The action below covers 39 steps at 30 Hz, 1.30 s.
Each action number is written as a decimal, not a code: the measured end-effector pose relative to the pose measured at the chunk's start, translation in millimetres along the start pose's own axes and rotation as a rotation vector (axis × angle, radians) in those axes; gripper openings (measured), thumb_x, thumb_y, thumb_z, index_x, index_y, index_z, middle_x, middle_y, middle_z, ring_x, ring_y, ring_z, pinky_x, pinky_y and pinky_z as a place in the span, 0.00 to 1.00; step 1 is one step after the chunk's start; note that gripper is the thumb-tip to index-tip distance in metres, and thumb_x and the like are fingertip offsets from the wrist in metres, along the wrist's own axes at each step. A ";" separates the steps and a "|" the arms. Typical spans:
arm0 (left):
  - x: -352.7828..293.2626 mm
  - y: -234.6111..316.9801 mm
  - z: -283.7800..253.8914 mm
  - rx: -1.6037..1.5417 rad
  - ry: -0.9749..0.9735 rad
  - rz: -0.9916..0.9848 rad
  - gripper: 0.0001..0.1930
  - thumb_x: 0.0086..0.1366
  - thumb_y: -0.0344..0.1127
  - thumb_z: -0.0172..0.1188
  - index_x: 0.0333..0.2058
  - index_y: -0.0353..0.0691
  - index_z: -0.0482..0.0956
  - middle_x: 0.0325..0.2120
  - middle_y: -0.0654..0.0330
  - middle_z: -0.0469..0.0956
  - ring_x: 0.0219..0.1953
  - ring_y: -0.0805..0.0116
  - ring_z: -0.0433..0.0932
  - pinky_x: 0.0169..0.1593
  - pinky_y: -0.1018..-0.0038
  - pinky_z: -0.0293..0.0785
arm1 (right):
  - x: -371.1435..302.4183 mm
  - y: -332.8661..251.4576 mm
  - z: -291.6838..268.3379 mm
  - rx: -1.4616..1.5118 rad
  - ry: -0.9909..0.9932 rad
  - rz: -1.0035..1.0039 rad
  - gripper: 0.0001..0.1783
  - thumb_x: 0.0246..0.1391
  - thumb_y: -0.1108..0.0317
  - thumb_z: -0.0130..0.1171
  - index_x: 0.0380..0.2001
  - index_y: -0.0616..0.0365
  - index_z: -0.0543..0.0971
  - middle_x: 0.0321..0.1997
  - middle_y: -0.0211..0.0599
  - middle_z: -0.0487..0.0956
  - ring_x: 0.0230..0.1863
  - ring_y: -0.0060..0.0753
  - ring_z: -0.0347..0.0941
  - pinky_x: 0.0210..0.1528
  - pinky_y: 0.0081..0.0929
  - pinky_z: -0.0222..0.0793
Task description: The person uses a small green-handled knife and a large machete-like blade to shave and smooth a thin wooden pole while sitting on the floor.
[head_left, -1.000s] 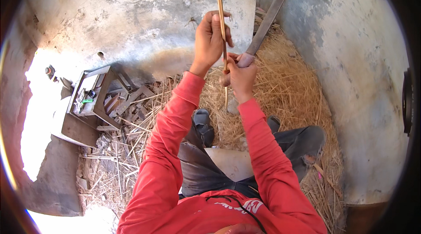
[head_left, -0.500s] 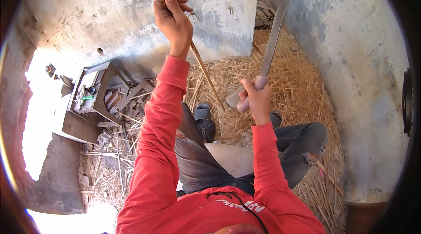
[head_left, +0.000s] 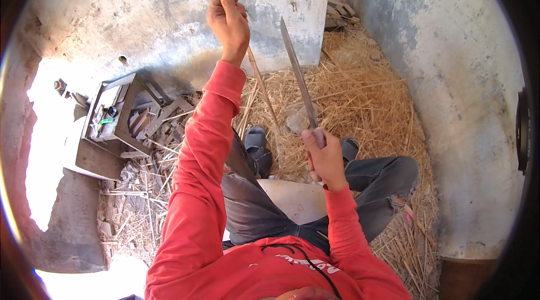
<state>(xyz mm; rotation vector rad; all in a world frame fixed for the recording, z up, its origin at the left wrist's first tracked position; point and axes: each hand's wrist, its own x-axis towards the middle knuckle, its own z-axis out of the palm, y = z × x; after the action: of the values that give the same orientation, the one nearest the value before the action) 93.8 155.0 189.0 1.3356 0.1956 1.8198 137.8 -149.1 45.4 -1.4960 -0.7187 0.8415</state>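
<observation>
My left hand (head_left: 230, 21) is raised and closed round a long, thin wooden stick (head_left: 260, 78), which runs from above the fist down to the straw between my feet. Lower and to the right, my right hand (head_left: 326, 158) grips the handle of a long-bladed knife (head_left: 300, 78). Its blade points up and slightly left, apart from the stick. The stick's lower end meets the straw near a pale stone (head_left: 296, 120).
Straw and split strips (head_left: 371, 97) cover the floor. A small wooden table (head_left: 112, 111) with small items on it stands at the left, beside scrap wood (head_left: 163, 123). Weathered walls (head_left: 461, 92) curve round me. My sandalled foot (head_left: 259, 151) is close to the stick.
The knife has swung down and left, its blade now tilting left instead of right. My left hand has shifted slightly; the stick above it now shows a paler face.
</observation>
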 end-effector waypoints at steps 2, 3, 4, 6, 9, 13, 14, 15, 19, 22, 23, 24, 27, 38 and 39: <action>-3.6 -7.7 -4.3 0.149 -0.059 0.075 0.22 0.80 0.47 0.46 0.27 0.40 0.67 0.14 0.71 0.61 0.15 0.83 0.56 0.19 0.81 0.52 | -9.7 -12.8 8.7 0.185 -0.024 0.069 0.21 0.71 0.51 0.53 0.30 0.57 0.72 0.17 0.28 0.71 0.11 0.16 0.64 0.12 0.21 0.57; -5.6 -13.0 -4.9 0.219 -0.090 0.111 0.22 0.81 0.47 0.46 0.27 0.40 0.67 0.15 0.71 0.60 0.15 0.84 0.55 0.19 0.81 0.51 | -13.1 -14.1 11.4 0.277 -0.033 0.102 0.24 0.73 0.48 0.50 0.29 0.56 0.72 0.16 0.26 0.69 0.11 0.17 0.63 0.11 0.22 0.55; -5.6 -17.9 -3.7 0.166 -0.078 0.145 0.22 0.81 0.47 0.45 0.27 0.40 0.67 0.14 0.70 0.59 0.14 0.83 0.55 0.19 0.81 0.51 | -17.1 -6.9 13.7 0.247 -0.076 0.100 0.25 0.73 0.45 0.48 0.30 0.56 0.72 0.17 0.27 0.69 0.11 0.17 0.61 0.12 0.21 0.55; -3.2 -27.6 -0.5 0.062 -0.055 0.210 0.22 0.81 0.47 0.44 0.27 0.41 0.67 0.14 0.70 0.58 0.14 0.83 0.54 0.18 0.81 0.50 | -29.3 12.8 18.2 0.189 -0.165 0.099 0.28 0.74 0.41 0.44 0.32 0.57 0.72 0.17 0.28 0.68 0.10 0.17 0.58 0.12 0.20 0.55; 2.8 -39.6 -4.2 -0.032 -0.109 0.178 0.23 0.81 0.46 0.45 0.25 0.41 0.67 0.15 0.69 0.65 0.15 0.83 0.60 0.18 0.80 0.56 | -23.1 8.5 -10.0 0.156 -0.170 0.326 0.30 0.73 0.40 0.44 0.32 0.57 0.71 0.17 0.27 0.67 0.11 0.16 0.58 0.12 0.20 0.54; 5.8 -50.1 1.8 -0.092 -0.139 0.192 0.22 0.81 0.46 0.45 0.26 0.41 0.67 0.15 0.69 0.66 0.15 0.83 0.60 0.18 0.81 0.55 | -11.1 -58.5 -24.4 0.297 0.005 0.091 0.31 0.74 0.39 0.41 0.28 0.56 0.70 0.16 0.25 0.65 0.11 0.17 0.58 0.12 0.20 0.55; 5.5 -54.1 4.7 -0.088 -0.138 0.184 0.22 0.81 0.46 0.45 0.26 0.41 0.67 0.15 0.69 0.66 0.15 0.83 0.61 0.18 0.81 0.56 | -8.2 -64.8 -23.6 0.390 0.064 -0.013 0.32 0.74 0.40 0.40 0.27 0.56 0.70 0.16 0.25 0.65 0.11 0.17 0.59 0.12 0.21 0.55; 5.2 -56.1 7.3 -0.085 -0.130 0.181 0.22 0.80 0.46 0.45 0.26 0.41 0.67 0.15 0.69 0.66 0.15 0.83 0.61 0.18 0.81 0.56 | -7.3 -64.9 -22.8 0.404 0.075 -0.174 0.33 0.75 0.40 0.37 0.26 0.56 0.70 0.17 0.27 0.66 0.11 0.18 0.59 0.13 0.21 0.56; 2.2 -66.9 28.8 -0.043 -0.138 0.232 0.22 0.80 0.46 0.46 0.25 0.41 0.69 0.14 0.68 0.68 0.15 0.83 0.62 0.19 0.82 0.57 | -3.5 10.6 -11.6 0.179 0.075 -0.089 0.31 0.74 0.41 0.40 0.26 0.56 0.69 0.18 0.27 0.67 0.12 0.20 0.60 0.15 0.23 0.59; 8.0 -70.8 30.9 -0.087 -0.137 0.173 0.22 0.79 0.45 0.46 0.25 0.41 0.69 0.14 0.69 0.68 0.15 0.84 0.63 0.19 0.81 0.57 | 3.7 41.7 -13.7 0.268 -0.085 0.606 0.30 0.72 0.38 0.45 0.30 0.55 0.68 0.18 0.26 0.65 0.11 0.19 0.59 0.14 0.23 0.60; 4.8 -71.9 28.7 -0.077 -0.146 0.200 0.21 0.79 0.44 0.47 0.25 0.41 0.69 0.14 0.68 0.68 0.15 0.83 0.63 0.19 0.81 0.57 | 2.3 40.7 -17.7 0.260 -0.011 0.647 0.31 0.72 0.36 0.43 0.31 0.55 0.68 0.18 0.26 0.65 0.11 0.19 0.58 0.15 0.24 0.61; 7.8 -73.6 30.3 -0.076 -0.151 0.213 0.21 0.79 0.44 0.47 0.25 0.41 0.69 0.14 0.69 0.68 0.15 0.84 0.63 0.19 0.81 0.57 | 6.0 28.2 -20.0 0.298 0.021 0.501 0.31 0.72 0.37 0.43 0.30 0.55 0.68 0.18 0.26 0.65 0.12 0.20 0.59 0.15 0.25 0.61; 2.4 -73.8 38.0 -0.042 -0.154 0.207 0.21 0.78 0.44 0.48 0.25 0.41 0.69 0.15 0.69 0.68 0.15 0.84 0.62 0.19 0.82 0.57 | 11.3 -24.6 -25.8 0.451 0.132 0.119 0.31 0.73 0.38 0.42 0.28 0.55 0.69 0.17 0.28 0.66 0.12 0.20 0.61 0.14 0.24 0.61; 10.0 -75.3 45.8 -0.185 -0.174 0.239 0.19 0.76 0.43 0.53 0.25 0.41 0.69 0.13 0.71 0.66 0.15 0.85 0.60 0.18 0.81 0.53 | 16.0 157.6 -2.2 0.366 0.077 0.824 0.32 0.69 0.34 0.47 0.25 0.51 0.67 0.17 0.26 0.66 0.11 0.23 0.58 0.15 0.31 0.61; 11.7 -75.0 41.5 -0.151 -0.175 0.231 0.19 0.76 0.43 0.53 0.26 0.41 0.68 0.13 0.71 0.66 0.15 0.85 0.60 0.18 0.81 0.53 | 18.3 138.0 -3.9 0.252 0.031 0.666 0.31 0.69 0.35 0.47 0.28 0.52 0.68 0.17 0.26 0.66 0.11 0.23 0.59 0.15 0.29 0.61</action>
<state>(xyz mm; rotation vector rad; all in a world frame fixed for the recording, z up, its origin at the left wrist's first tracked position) 168.0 196.2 172.1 1.4468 -0.1940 1.8521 146.3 -149.0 -93.6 -1.5227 -0.0628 1.3464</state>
